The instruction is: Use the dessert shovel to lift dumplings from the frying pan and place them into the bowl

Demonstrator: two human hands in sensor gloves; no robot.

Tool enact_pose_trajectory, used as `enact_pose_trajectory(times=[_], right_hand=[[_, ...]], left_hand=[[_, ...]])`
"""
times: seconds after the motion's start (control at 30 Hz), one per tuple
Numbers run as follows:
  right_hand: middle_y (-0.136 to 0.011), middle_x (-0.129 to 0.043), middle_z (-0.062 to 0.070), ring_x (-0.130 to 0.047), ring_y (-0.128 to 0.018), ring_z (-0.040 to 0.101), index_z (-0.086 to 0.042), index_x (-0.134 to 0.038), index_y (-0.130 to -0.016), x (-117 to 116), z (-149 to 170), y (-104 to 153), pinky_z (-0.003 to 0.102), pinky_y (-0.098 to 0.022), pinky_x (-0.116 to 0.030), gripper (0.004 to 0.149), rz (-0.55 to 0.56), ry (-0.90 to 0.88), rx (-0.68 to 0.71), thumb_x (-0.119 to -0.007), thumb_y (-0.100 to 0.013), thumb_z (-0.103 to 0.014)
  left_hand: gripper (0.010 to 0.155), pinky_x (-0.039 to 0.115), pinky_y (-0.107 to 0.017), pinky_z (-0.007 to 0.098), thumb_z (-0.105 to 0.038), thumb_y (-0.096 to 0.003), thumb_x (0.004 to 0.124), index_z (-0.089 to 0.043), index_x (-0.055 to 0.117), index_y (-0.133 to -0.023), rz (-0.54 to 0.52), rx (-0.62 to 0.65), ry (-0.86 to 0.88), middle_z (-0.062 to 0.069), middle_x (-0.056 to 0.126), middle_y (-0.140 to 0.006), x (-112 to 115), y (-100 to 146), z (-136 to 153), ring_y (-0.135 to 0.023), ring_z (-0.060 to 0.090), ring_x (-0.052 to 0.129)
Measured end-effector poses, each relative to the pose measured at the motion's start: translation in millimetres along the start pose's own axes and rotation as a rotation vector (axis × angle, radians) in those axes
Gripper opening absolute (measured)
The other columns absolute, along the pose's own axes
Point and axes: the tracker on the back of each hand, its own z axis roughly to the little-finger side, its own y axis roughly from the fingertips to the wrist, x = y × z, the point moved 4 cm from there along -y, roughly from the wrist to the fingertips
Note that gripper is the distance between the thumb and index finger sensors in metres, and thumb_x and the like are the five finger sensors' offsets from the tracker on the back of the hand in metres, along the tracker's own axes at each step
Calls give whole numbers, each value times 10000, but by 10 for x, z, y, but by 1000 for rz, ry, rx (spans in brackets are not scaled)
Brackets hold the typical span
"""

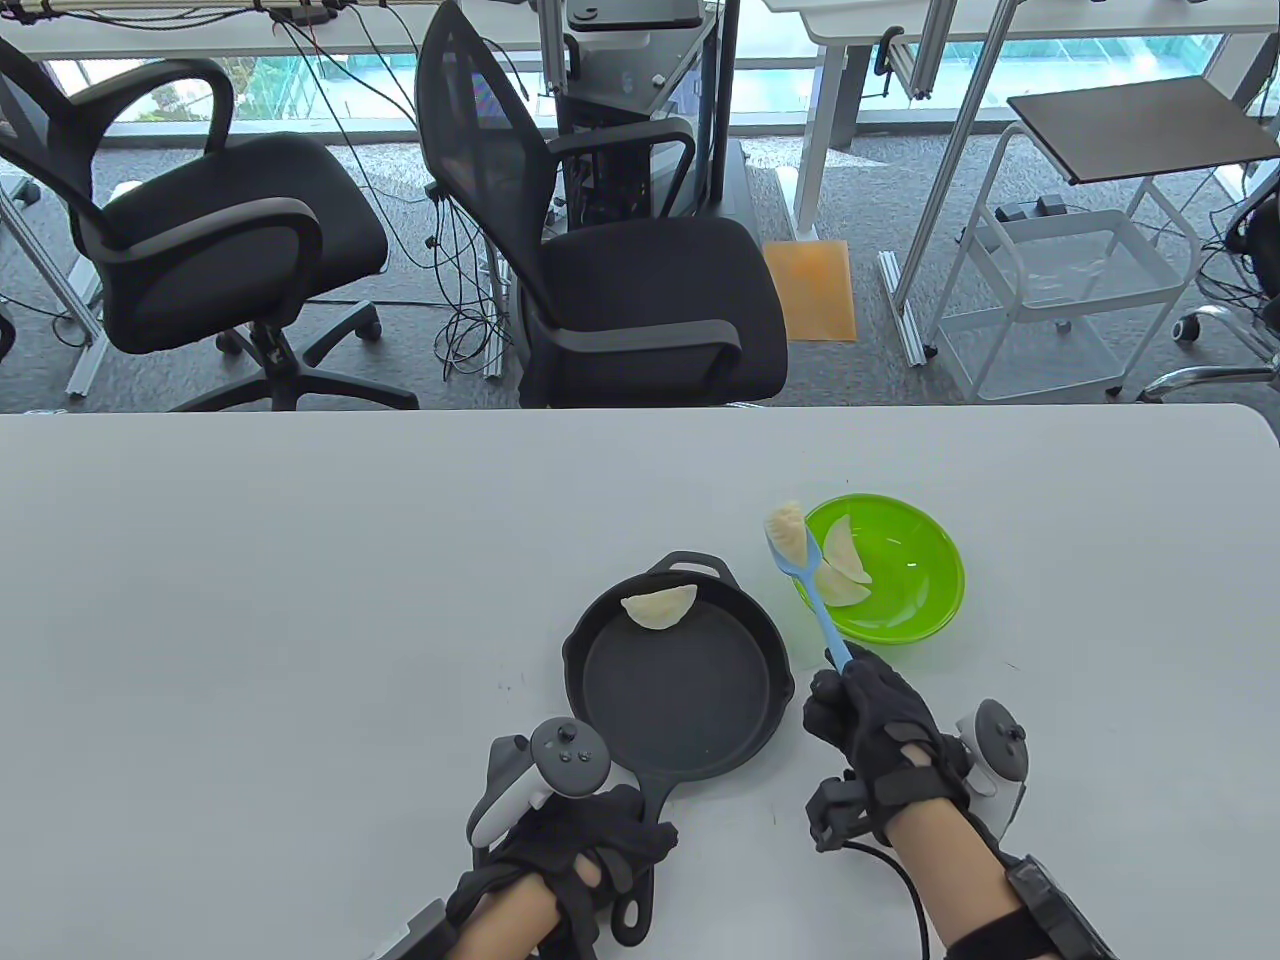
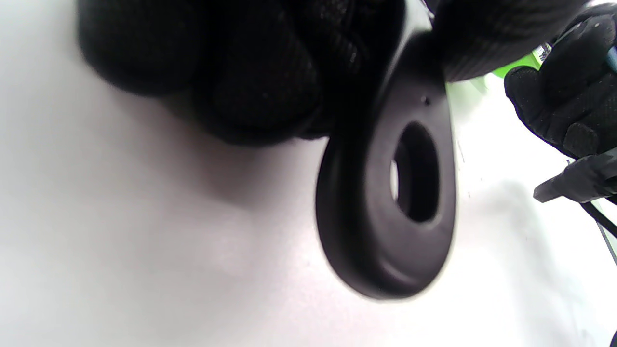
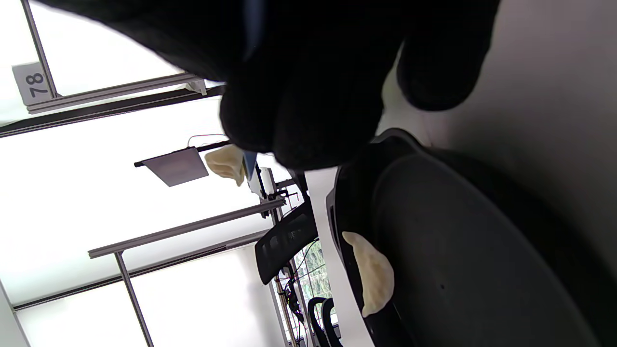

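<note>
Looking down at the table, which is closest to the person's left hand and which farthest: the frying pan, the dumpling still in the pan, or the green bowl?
From the left hand:
1. Frying pan: nearest; the hand grips its handle at the table's near edge.
2. Dumpling in the pan: next, against the pan's far rim.
3. Green bowl: farthest, to the right beyond the pan.

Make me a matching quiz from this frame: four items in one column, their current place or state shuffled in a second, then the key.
Items
1. dumpling on the shovel
2. dumpling in the pan
3. frying pan handle
4. dessert shovel handle

Places or states
A. gripped by the left hand
B. lying at the far rim of the frying pan
C. held by the right hand
D. raised beside the left rim of the green bowl

Pairs: 1-D, 2-B, 3-A, 4-C
</note>
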Motion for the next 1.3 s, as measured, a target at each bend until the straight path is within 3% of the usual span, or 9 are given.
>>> enact_pose_trajectory(times=[0.57,1.3], right_hand=[[-739,-921,6,-1009,-519,222,-55,-649,-1033,396,3,-66,577,-588,-709,597,212,-34,-13,-726,-533,-373],[-748,-919,40,-1006,-520,244,-24,-632,-1035,560,-71,-58,586,-585,-700,636,293,38,-32,-763,-530,-387]], left_hand=[[650,881,-368,439,-691,-491,742,-239,732,-958,0,0,0,-64,1022,-640,0,0,0,-415,250,1050],[650,881,-369,439,-690,-493,742,-237,733,-958,4,-1,11,-64,1020,-643,5,1,1,-416,249,1050]])
